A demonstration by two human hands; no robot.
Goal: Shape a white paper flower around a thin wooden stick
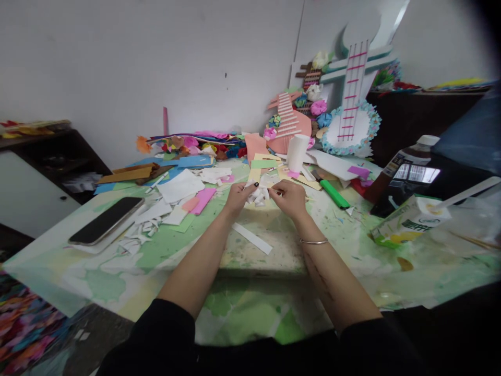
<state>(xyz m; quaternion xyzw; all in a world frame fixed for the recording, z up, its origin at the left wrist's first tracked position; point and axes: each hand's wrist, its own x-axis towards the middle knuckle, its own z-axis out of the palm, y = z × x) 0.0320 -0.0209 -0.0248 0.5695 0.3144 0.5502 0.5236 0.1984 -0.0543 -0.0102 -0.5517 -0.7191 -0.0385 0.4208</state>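
Note:
A small ruffled white paper flower (259, 195) is held between my two hands above the table. My left hand (239, 198) pinches its left side, thumb on top. On the other side, my right hand (288, 197) has its thumb and fingertips closed at the flower's edge; the exact grip is too small to make out. Below the hands lies a loose white paper strip (252, 238). Just right of my right hand rests a green-handled utility knife (332, 193).
A phone (106, 220) and paper scraps (182, 185) lie on the left. A white paper roll (297, 152) stands behind the hands. Paper-and-foam instruments (352, 104) lean on the wall. A drink carton (410, 222) and a brown bottle (409, 162) stand right.

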